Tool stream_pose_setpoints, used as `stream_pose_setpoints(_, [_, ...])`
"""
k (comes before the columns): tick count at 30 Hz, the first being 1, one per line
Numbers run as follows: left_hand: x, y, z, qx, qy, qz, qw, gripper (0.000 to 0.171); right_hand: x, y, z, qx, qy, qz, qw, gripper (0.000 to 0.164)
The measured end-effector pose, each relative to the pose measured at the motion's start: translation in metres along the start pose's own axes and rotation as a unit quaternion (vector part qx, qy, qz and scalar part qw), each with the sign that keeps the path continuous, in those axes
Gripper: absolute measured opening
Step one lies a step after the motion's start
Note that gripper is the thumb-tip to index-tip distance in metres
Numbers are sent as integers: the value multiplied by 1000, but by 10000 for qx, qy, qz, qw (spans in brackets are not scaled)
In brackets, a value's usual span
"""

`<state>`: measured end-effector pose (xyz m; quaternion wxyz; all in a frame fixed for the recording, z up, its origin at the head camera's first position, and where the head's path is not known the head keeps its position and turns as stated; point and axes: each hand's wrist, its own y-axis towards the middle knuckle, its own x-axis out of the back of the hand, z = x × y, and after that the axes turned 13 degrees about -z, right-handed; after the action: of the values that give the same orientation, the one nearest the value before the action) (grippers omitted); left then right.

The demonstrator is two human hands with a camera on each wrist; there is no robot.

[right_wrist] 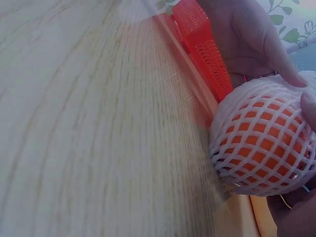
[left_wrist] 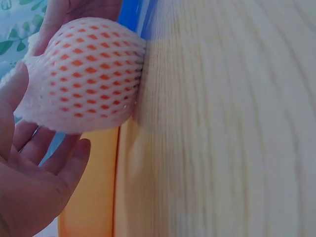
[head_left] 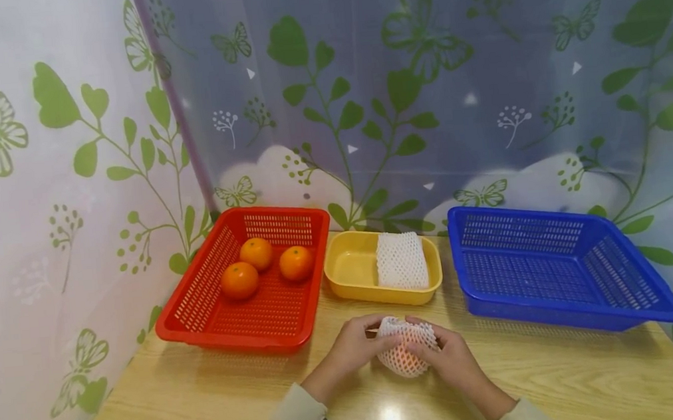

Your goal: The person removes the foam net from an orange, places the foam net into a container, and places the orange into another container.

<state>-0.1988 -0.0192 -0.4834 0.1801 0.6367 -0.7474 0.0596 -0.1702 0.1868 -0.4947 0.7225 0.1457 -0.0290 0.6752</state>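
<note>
An orange in a white foam net (head_left: 407,358) is held between both hands, low over the wooden table in the head view. Orange skin shows through the mesh of the net (left_wrist: 91,74) in the left wrist view, and loose netting gathers at its upper end. My left hand (head_left: 357,347) pinches the netting on the left side, thumb in front and fingers behind. From the right, my right hand (head_left: 453,358) grips the covered fruit with its thumb across the front. The far fingers are partly hidden behind the net.
At the left, a red basket (head_left: 252,341) holds several oranges (head_left: 239,280). A yellow tray (head_left: 350,294) behind the hands contains flat white foam nets (head_left: 401,262) at its right end. The blue basket (head_left: 538,313) stands to the right, near the patterned curtain (head_left: 330,137).
</note>
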Motion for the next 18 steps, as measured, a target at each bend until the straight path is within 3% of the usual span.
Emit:
stream_pose_setpoints(7, [1,0,-1,-54,12,343,9994,50,-3,2,3,-38,-202,-452,9988,33])
stream_pose_setpoints(13, [-3,-1,3,-149,6,364,9992,47,-6,4,7,-44,325,-274,9991,29])
stream_pose_setpoints(18, [-3,-2,5,-169,-88,317,9993,41,-6,3,8,-208,331,-327,9987,25])
